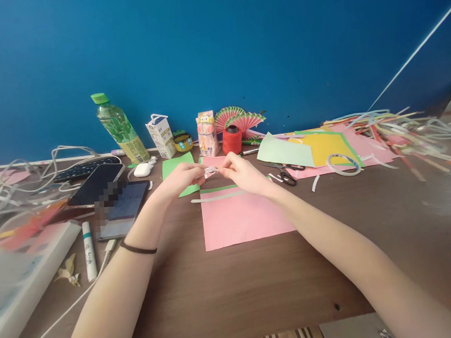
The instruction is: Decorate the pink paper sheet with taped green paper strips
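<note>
Both hands meet over the far edge of a pink paper sheet [239, 221]. Between the fingertips of my left hand [185, 177] and my right hand [241, 172] is a small white item with red lettering [210, 172], too small to name; both hands are closed on it. Along the sheet's far edge runs a green band, with a pale paper strip [212, 197] lying across it. A green paper sheet [170, 164] lies partly under my left hand. Behind the fingers shows a pink pleated paper [210, 160], partly hidden.
Scissors [287, 177], a tape roll [342, 170] and coloured papers [320, 149] lie right. A red thread spool [232, 140], paper fans [245, 120], a carton [163, 137] and a bottle [120, 129] stand along the blue wall. Left are phones [125, 209], a marker [89, 252] and cables.
</note>
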A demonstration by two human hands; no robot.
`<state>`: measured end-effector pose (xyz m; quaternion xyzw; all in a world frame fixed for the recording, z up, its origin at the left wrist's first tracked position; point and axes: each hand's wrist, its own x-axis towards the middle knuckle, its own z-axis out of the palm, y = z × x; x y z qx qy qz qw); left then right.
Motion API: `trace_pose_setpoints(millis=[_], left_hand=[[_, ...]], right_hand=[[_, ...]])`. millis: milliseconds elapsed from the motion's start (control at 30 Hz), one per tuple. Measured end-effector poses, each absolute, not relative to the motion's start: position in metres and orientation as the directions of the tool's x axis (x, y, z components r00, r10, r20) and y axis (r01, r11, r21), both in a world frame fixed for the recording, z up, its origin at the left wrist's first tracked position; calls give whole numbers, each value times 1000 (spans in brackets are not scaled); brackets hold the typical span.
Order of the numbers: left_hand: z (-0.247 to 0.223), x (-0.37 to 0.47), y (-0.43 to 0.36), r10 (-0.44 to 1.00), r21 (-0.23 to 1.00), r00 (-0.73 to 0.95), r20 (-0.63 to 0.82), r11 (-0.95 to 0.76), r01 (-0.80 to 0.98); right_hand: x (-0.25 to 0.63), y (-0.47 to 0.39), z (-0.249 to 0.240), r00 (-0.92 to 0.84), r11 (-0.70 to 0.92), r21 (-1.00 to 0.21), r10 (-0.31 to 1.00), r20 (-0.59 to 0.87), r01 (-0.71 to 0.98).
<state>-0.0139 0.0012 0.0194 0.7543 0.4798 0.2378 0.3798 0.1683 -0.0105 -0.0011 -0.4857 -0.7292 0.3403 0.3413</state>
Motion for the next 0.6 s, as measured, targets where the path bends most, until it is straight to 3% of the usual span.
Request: trace_pose_setpoints(millis=[200, 333, 400, 500, 600], left_hand=[[18, -12, 2, 920, 833, 391, -30, -193, 519], [15, -22, 11, 959, 855, 280, 35, -174, 489], [16, -28, 13, 973, 781, 226, 49, -179, 599], [17, -34, 14, 990, 540, 140, 10, -123, 833], [14, -37, 15, 992, 373, 110, -60, -80, 924]], right_hand=[[176, -10, 4, -377, 289, -876, 916, 136, 385], [182, -11, 9, -449, 246, -932, 887, 106, 266], [187, -10, 13, -498, 252, -932, 862, 94, 260], [197, -4, 15, -534, 236, -897, 845, -1, 374], [206, 0, 11, -513, 182, -851, 851, -115, 493]])
